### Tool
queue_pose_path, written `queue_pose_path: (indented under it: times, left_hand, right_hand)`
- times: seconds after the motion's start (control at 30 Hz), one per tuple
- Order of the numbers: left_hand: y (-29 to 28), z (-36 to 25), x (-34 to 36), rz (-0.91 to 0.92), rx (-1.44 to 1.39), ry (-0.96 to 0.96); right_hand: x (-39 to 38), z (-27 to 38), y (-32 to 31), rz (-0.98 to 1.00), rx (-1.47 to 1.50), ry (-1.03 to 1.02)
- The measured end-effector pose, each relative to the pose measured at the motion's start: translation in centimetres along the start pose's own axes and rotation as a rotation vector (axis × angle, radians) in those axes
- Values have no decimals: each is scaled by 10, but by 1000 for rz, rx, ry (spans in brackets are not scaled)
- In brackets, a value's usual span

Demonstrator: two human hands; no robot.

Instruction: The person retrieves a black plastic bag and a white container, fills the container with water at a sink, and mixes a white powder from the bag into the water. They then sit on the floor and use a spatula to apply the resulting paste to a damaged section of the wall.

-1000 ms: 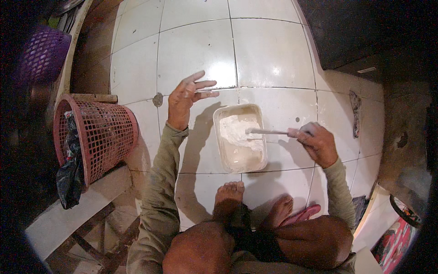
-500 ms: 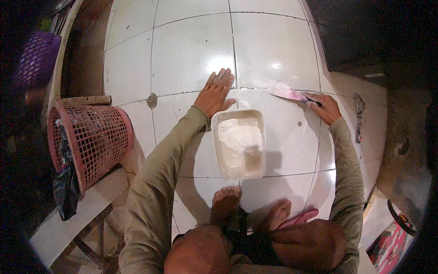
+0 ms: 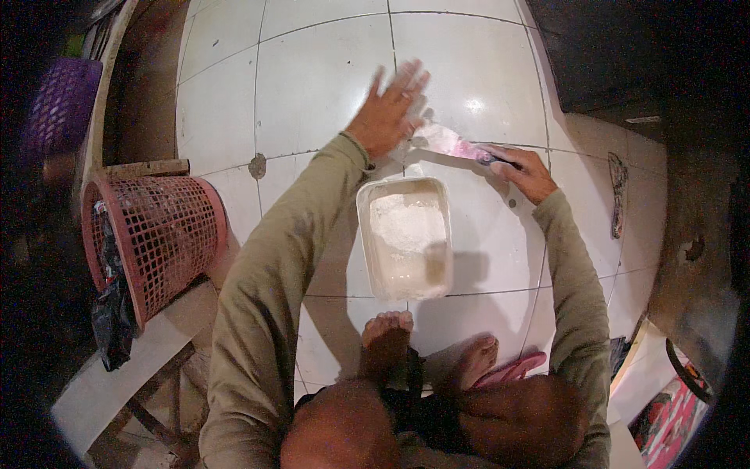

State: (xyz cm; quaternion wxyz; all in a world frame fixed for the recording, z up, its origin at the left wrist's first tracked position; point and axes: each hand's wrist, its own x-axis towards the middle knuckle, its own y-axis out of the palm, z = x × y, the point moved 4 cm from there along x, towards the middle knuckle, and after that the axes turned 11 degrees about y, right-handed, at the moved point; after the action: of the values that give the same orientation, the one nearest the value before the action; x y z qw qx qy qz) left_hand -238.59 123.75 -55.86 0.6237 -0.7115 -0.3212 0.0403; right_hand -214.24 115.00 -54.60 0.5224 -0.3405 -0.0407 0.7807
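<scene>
your right hand (image 3: 525, 173) is closed round the dark handle of the scraper (image 3: 447, 141), over the glossy tiles (image 3: 484, 86) beyond the tub (image 3: 365, 234). its flat, smeared blade sits just beside your left hand (image 3: 393, 109), empty, fingers spread and blurred; a sideways slip could nick them. a low left sleeve (image 3: 285, 227) might jog the rounded tub, spilling loose, clumpy white powder (image 3: 410, 223).

From where I'm standing, the left hand (image 3: 391, 112) is looking too blurry to show if it's touching the floor (image 3: 328, 86). The right hand (image 3: 529, 173) is hiding part of the scraper (image 3: 455, 146) it is holding. A knee (image 3: 525, 418) is covering some of the pink slipper (image 3: 516, 369). The pink basket (image 3: 205, 227) is hiding some of the black bag (image 3: 113, 324).
</scene>
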Motion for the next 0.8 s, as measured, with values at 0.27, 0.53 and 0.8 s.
queue_pose_path:
  times: [0.27, 0.53, 0.8]
  left_hand:
    - [-12, -34, -102, -31, -1427, -662]
    - [-22, -64, -125, -173, -1550, -738]
    - [29, -46, -106, 274, -136, -133]
  right_hand:
    - [-121, 55, 9, -284, -703, -436]
    - [-133, 26, -1, -352, -368, -34]
    - [-61, 10, 50, -177, -590, 27]
